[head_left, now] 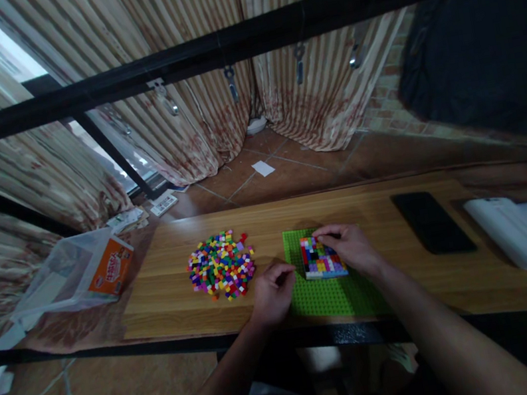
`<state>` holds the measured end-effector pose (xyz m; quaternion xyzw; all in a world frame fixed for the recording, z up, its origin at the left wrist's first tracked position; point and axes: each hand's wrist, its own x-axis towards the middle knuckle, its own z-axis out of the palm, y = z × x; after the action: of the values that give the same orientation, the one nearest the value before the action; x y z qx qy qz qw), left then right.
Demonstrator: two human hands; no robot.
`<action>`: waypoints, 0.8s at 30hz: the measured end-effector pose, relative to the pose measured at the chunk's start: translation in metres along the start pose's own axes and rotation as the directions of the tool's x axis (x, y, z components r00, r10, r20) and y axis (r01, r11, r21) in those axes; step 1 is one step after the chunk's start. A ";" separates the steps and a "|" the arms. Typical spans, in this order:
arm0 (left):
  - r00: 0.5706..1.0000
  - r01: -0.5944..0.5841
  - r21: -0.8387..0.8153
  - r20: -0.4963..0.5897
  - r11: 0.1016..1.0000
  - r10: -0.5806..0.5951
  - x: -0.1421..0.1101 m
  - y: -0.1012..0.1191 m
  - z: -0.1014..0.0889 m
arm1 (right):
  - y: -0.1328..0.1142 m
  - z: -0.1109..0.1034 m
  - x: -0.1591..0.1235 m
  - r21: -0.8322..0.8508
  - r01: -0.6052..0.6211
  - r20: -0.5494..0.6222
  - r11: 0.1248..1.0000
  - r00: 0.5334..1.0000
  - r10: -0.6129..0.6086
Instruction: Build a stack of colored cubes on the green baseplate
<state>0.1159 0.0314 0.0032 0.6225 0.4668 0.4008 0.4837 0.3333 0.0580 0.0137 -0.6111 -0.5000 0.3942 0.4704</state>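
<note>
A: Seeing the multicoloured toy-brick build (326, 265) where?
B: Sitting on the green studded baseplate (331, 299), on the counter (162, 315). Lying just left of the right hand (351, 247), showing no clear long axis.
A: Touching with which?
B: With the right, nearer: curling fingertips onto the far edge, not making out if pinching a brick. With the left hand (273, 290), bunching fingertips between build and loose brick pile (222, 266); not telling if gripping anything.
A: Looking how?
B: Blocky, mixing red, purple, orange, showing pale blue along the near edge.

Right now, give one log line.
left-hand grip: by green baseplate, contents unclear | right-hand grip: at brick block on baseplate | loose bricks: piled left
</note>
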 end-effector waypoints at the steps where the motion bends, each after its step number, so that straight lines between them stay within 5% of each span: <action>1: 1.000 0.005 -0.010 0.005 1.000 -0.005 0.000 -0.001 0.000 | 0.000 0.000 0.000 0.013 -0.006 -0.007 1.000 1.000 0.006; 5: 1.000 0.026 -0.068 -0.014 0.997 -0.027 -0.001 -0.005 0.000 | -0.007 0.000 -0.004 0.065 0.026 -0.113 0.998 0.993 -0.018; 8: 0.997 0.070 -0.189 -0.031 0.979 -0.077 -0.002 -0.007 0.001 | -0.019 -0.002 -0.012 -0.009 0.157 -0.171 0.988 0.973 -0.156; 14: 0.990 0.123 -0.340 -0.019 0.933 -0.137 0.001 -0.005 0.000 | -0.043 0.012 -0.040 -0.197 0.459 0.148 0.867 0.888 -0.436; 19: 0.988 0.145 -0.404 0.015 0.903 -0.152 0.003 0.000 -0.006 | -0.039 0.028 -0.050 -0.307 0.572 0.328 0.760 0.814 -0.480; 24: 0.985 0.170 -0.460 0.078 0.872 -0.151 0.002 0.006 -0.008 | -0.036 0.034 -0.049 -0.394 0.608 0.380 0.689 0.790 -0.480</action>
<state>0.1097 0.0351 0.0104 0.4555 0.3976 0.4469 0.6593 0.2827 0.0182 0.0408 -0.4789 -0.7978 0.1657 0.3268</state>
